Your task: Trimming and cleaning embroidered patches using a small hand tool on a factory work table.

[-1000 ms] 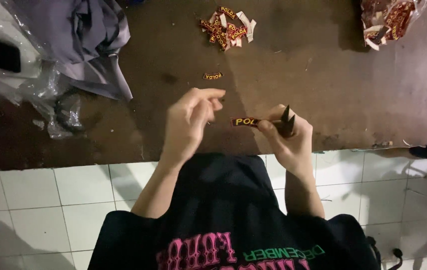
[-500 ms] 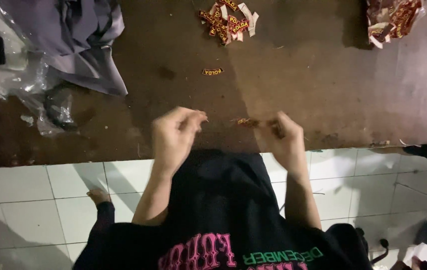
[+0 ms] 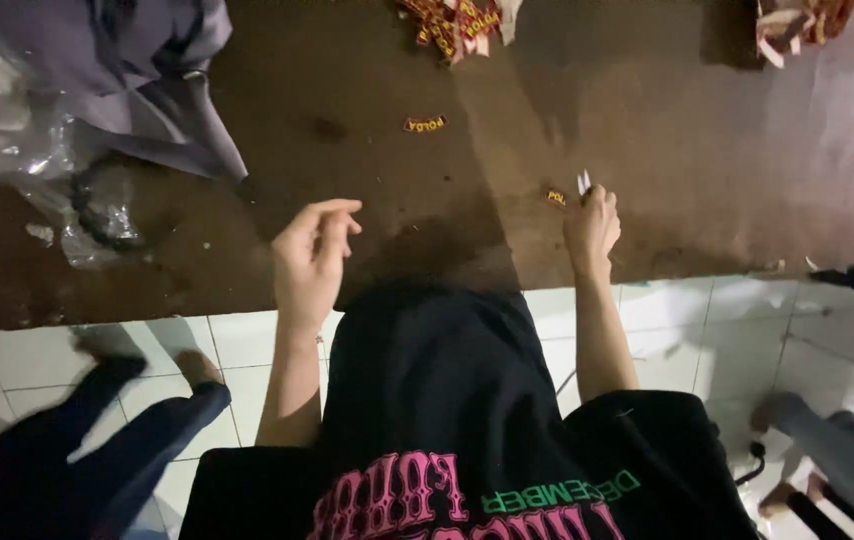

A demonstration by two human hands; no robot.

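My left hand point(image 3: 309, 258) hovers over the near edge of the dark brown table point(image 3: 427, 230), fingers loosely apart, holding nothing. My right hand point(image 3: 592, 228) is closed at the table's edge, with a small white strip point(image 3: 584, 181) sticking up from its fingertips. A tiny red and yellow label piece point(image 3: 555, 197) sits just left of those fingers; whether it is held or lies on the table I cannot tell. Another single label point(image 3: 425, 124) lies farther back on the table.
A pile of red and yellow labels point(image 3: 459, 20) lies at the far edge, a second heap point(image 3: 797, 20) at the far right. Grey cloth point(image 3: 147, 70) and crumpled clear plastic point(image 3: 57, 170) cover the left. Other people's legs point(image 3: 77, 440) point(image 3: 832, 440) stand on the white tiled floor.
My hands have drawn apart: the left let go of the label strip and opened, the right moved right and forward. The long label strip between them is no longer visible.
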